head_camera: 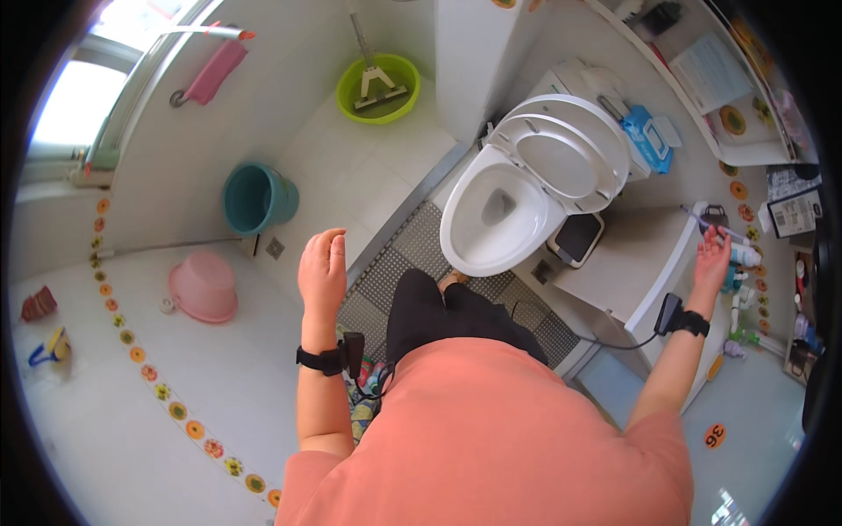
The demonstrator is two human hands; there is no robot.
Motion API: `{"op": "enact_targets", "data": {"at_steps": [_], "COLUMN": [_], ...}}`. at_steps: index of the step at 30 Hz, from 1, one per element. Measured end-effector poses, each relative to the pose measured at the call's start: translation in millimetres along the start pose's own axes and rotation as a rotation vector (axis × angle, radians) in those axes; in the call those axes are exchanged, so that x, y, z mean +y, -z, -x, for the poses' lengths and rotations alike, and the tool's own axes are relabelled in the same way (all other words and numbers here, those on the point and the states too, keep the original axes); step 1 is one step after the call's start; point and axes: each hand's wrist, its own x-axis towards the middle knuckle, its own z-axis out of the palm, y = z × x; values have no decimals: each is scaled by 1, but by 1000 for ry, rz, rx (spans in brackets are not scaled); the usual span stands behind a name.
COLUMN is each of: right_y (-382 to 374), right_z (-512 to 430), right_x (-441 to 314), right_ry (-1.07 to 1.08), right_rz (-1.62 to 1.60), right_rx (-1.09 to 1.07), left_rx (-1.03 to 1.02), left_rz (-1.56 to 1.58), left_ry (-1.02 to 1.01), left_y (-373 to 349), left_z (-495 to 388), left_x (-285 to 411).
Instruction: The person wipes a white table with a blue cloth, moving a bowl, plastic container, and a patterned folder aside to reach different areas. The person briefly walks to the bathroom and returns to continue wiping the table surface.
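Observation:
My left hand [320,273] is raised over the floor to the left of my legs, with loosely bent fingers and nothing visible in it. Out to the right, my right hand [710,264] is above the edge of a white washbasin counter [658,289]. A thin purple stick [697,217], perhaps a toothbrush, crosses at its fingertips; whether they grip it is unclear. Beside that hand are a white bottle [744,255] and a dark holder [714,215]. Ahead of me stands a white toilet [460,230] with seat and lid raised.
A teal bucket [283,200], an upturned pink basin [204,286] and a green tub [395,62] holding a sponge mop [371,79] are to the left. Blue wet wipes [641,135] lie by the toilet. Grey mats [375,276] cover the floor; a small bin [575,240] stands near the vanity.

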Motion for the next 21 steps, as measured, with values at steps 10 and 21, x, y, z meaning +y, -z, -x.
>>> {"op": "enact_targets", "data": {"at_steps": [10, 21], "right_y": [11, 46], "right_z": [-16, -35], "right_x": [-14, -67], "right_ry": [10, 172], "right_rz": [-54, -43], "right_rx": [222, 560], "left_rx": [-187, -294], "left_rz": [-39, -49], "left_ry": [-205, -269], "left_y": [-59, -87], "left_z": [-79, -128], "left_x": [25, 44]}}
